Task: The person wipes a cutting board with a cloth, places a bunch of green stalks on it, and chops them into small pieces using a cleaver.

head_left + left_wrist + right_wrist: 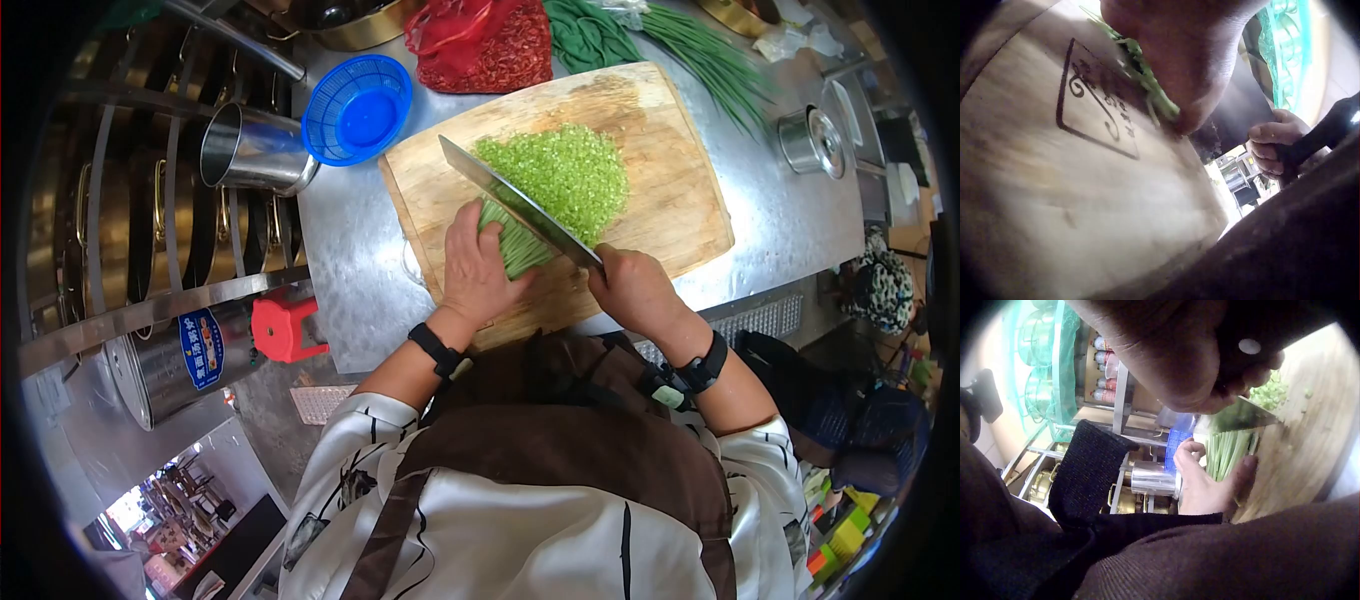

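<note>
Two bare hands work at a wooden cutting board [660,190] set on a steel counter [790,225], the landmark for all around it. Beyond the board's far edge lie a red mesh bag [485,40] and whole green stalks [715,65]; off its far left corner sit a blue plastic basket [358,108] and a tipped steel cup [250,150], and off its right side stands a small lidded steel pot [815,140]. None of these crowds the cutting area. Left of the counter, steel rails hold rows of brass-coloured pans, with a red stool [285,325] and a steel drum [175,365] on the floor below. On the board, a heap of chopped green pieces [565,170] fills the middle, touching the far face of the cleaver [515,205]. The left hand [480,270] presses down on a bundle of green stalks [515,245] at the board's near edge, fingers curled over it; the bundle's long axis runs from under the palm toward the blade, cut ends meeting the steel. The right hand [635,290] is wrapped tightly round the cleaver's dark handle at the board's near right side. The blade's long axis runs diagonally across the board, tip pointing to the far left corner, edge down across the stalks. A brown apron and a white patterned sleeve show nearest the camera.
</note>
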A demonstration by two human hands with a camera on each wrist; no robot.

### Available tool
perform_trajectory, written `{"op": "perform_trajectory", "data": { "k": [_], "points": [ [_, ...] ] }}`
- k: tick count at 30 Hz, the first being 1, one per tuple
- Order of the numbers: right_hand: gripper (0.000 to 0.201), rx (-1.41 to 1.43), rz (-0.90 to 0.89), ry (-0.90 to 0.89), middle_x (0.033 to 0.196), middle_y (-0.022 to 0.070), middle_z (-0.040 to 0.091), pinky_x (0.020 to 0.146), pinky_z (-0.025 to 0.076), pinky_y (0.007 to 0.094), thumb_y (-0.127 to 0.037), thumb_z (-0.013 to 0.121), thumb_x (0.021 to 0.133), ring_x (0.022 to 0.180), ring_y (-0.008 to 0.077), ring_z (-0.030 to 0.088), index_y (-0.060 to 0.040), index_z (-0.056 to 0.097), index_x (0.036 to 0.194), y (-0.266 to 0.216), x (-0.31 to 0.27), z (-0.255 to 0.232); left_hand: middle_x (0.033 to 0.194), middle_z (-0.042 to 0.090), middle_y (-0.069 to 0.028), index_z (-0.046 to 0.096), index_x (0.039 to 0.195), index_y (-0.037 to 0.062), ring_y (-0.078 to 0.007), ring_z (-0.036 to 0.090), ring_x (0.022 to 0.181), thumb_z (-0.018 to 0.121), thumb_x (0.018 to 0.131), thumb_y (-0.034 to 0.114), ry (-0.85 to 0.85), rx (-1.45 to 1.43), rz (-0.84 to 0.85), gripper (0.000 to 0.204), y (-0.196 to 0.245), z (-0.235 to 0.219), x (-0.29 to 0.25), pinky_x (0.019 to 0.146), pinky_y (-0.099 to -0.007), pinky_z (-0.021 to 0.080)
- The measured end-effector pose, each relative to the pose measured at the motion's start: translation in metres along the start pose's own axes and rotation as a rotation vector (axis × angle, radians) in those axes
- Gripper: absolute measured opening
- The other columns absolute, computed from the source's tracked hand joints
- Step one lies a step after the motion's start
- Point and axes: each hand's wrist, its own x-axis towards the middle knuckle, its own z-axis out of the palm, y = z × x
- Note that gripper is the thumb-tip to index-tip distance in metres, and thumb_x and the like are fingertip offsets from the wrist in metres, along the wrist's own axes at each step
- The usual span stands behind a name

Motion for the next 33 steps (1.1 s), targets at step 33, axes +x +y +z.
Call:
{"op": "perform_trajectory", "data": {
  "k": [33],
  "points": [
    [0.016,-0.048,-0.045,0.020,0.063,0.0221,0.061,0.060,0.051,0.0504,-0.016,0.059,0.085,0.062,0.0416,0.063,-0.0001,0.055,0.082,-0.010,-0.006,0.005,0.109,0.045,-0.0170,0.049,0.093,0.0062,-0.0379,0.048,0.103,0.087,0.058,0.019,0.036,-0.174,0.203,0.053,-0.020,0.002,0.003,0.089,-0.0473,0.041]
  ]
}}
